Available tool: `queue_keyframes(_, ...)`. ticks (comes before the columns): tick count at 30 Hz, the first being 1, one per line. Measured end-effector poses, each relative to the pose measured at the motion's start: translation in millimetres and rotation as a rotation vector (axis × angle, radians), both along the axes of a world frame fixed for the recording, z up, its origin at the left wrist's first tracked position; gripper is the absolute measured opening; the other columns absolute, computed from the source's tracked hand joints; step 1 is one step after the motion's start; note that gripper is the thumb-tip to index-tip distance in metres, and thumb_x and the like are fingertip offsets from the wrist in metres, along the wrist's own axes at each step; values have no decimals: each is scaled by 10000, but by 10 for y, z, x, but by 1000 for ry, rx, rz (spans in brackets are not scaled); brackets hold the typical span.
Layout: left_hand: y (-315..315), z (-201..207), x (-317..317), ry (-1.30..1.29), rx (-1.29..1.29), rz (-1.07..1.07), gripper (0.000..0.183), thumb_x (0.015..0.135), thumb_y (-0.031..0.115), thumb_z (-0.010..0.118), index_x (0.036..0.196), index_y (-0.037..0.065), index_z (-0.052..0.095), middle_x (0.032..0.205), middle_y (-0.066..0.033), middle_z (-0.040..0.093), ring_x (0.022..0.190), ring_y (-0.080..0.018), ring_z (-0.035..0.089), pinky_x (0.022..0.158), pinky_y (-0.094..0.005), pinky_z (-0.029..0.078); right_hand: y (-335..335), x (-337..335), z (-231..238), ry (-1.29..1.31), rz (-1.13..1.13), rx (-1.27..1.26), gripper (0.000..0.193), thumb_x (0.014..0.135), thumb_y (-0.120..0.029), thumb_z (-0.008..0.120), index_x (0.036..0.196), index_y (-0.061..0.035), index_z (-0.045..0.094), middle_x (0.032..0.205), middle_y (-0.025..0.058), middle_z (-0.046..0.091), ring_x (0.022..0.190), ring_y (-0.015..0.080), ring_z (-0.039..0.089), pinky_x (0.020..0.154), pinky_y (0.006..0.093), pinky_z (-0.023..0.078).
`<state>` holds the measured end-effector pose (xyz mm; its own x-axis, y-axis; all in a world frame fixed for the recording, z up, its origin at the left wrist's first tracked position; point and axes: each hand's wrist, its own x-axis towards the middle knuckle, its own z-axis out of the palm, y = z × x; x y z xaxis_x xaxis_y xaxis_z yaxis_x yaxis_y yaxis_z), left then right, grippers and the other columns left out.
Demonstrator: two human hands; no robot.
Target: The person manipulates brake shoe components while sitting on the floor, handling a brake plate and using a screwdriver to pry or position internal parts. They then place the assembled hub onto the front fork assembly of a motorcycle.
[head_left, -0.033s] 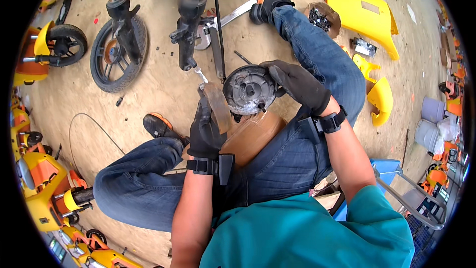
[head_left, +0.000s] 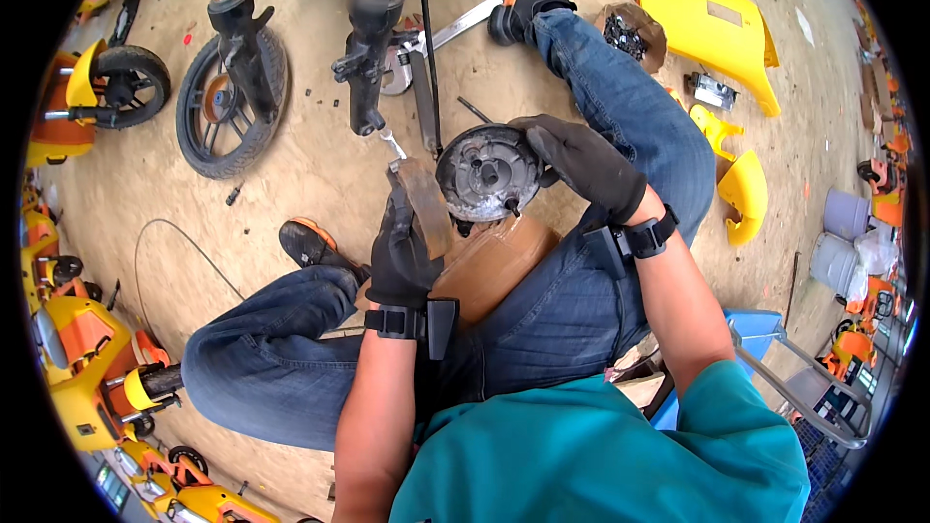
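Observation:
My gloved right hand (head_left: pixel 586 169) grips the right edge of a round grey metal brake plate (head_left: pixel 491 174), thumb near its upper rim. The plate is tilted toward me and shows a central hole and a small stud low on its face. In my gloved left hand (head_left: pixel 400 252), fingers closed, is a worn brown strip (head_left: pixel 426 208), standing upright just left of the plate. Whether the strip touches the plate I cannot tell. Under both lies a piece of brown cardboard (head_left: pixel 499 266) between my legs. A silver metal tip (head_left: pixel 392 143) shows just above the strip.
Two front fork legs (head_left: pixel 366 68) hang ahead, with a black cable beside the right one. A spoked wheel (head_left: pixel 232 107) lies at left. Yellow body panels (head_left: pixel 707 24) and a bag of small parts (head_left: pixel 630 39) are at far right. A thin wire (head_left: pixel 184 223) curves across the floor.

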<state>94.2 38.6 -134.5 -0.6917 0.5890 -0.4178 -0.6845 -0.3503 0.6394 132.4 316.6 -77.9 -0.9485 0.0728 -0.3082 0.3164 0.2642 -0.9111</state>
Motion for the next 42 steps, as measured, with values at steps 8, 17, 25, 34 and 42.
queue_keyframes(8,-9,-6,-8,131,-92,-18,567,936,-52,466,1475,24,305,1471,-164,448,1336,-263,491,1088,-402,439,39,19,24,-77,46,13,265,1030,-203,507,1135,16,613,838,16,591,721,81,573,666,255,506)
queue_keyframes(17,-50,-57,-26,497,-377,-134,563,920,-108,465,1453,-12,309,1443,-210,473,1303,-299,521,1074,-438,458,11,32,24,-82,5,35,256,979,-203,553,1071,17,648,765,99,627,650,136,587,618,313,482)
queue_keyframes(25,-10,14,-45,794,-559,-147,637,884,-16,640,1458,18,366,1240,-120,603,1097,-213,632,902,-322,533,-7,12,44,-118,11,59,294,1000,-244,535,1051,26,642,766,69,627,654,119,609,628,283,509)
queue_keyframes(34,-10,-62,-38,615,-419,-94,587,904,-55,595,1446,8,379,1313,-118,585,1184,-205,593,969,-318,504,-19,5,18,-149,21,80,312,1023,-287,526,1052,-6,656,740,31,615,634,92,592,605,265,489)
queue_keyframes(42,-637,92,-360,1442,-990,-121,494,921,50,559,1406,7,477,1235,-206,627,1106,-357,636,912,-396,530,-35,-24,61,-31,-85,82,304,1023,-269,535,1054,6,661,703,35,594,604,90,555,579,269,472)
